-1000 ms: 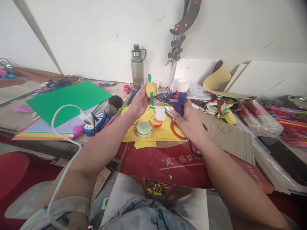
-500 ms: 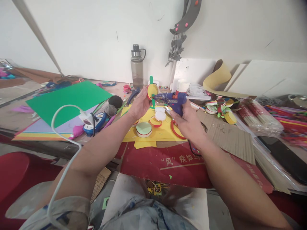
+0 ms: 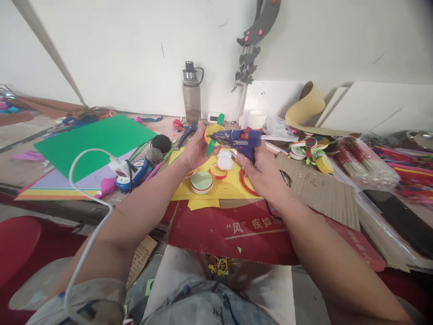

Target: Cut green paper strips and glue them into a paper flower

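Observation:
Held up over the table in my left hand (image 3: 195,151) is a round yellow paper piece (image 3: 210,132) with a red rim. Green paper tabs (image 3: 220,119) stick out at its upper right and lower left. My right hand (image 3: 263,170) grips a blue glue gun (image 3: 248,141) by its handle, its nozzle pointing left at the yellow face. Whether the tip touches the paper I cannot tell. Below the hands, a pale green round box (image 3: 202,183), a red-and-yellow paper ring (image 3: 218,172) and white discs (image 3: 224,161) lie on yellow paper (image 3: 182,193).
A water bottle (image 3: 192,95) stands by the wall. Green paper (image 3: 94,142) and a blue device with a white cable (image 3: 131,175) are on the left. To the right lie corrugated cardboard (image 3: 324,194), a phone (image 3: 399,219) and finished-looking paper rounds (image 3: 324,164). Red card (image 3: 209,234) covers the front edge.
The yellow round piece has turned clockwise and shifted slightly left, so its green tabs now slant. The glue gun's nozzle has moved a little left and up across the yellow face.

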`<action>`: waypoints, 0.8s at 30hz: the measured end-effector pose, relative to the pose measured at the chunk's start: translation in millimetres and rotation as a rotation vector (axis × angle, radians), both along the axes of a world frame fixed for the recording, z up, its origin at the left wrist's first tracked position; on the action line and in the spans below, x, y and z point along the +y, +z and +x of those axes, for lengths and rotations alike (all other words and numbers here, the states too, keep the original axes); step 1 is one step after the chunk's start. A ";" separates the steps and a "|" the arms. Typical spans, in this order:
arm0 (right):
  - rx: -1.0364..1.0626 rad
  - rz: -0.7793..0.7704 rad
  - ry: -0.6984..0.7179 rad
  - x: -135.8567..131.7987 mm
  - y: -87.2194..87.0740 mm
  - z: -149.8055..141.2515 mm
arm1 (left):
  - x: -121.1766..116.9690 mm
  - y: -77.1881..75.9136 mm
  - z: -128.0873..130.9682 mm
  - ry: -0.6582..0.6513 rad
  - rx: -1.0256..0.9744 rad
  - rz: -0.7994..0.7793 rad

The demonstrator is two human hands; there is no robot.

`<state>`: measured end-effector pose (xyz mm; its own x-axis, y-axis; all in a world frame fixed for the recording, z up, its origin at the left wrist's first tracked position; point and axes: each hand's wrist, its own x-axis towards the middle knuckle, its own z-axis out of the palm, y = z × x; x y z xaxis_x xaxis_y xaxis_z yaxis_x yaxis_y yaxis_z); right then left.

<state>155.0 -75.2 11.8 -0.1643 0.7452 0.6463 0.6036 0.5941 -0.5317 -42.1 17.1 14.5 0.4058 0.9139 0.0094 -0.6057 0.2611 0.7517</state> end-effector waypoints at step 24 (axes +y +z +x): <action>-0.006 -0.016 -0.071 -5.3 7.5 2.2 | 3.3 -9.6 0.7 -0.047 0.129 0.112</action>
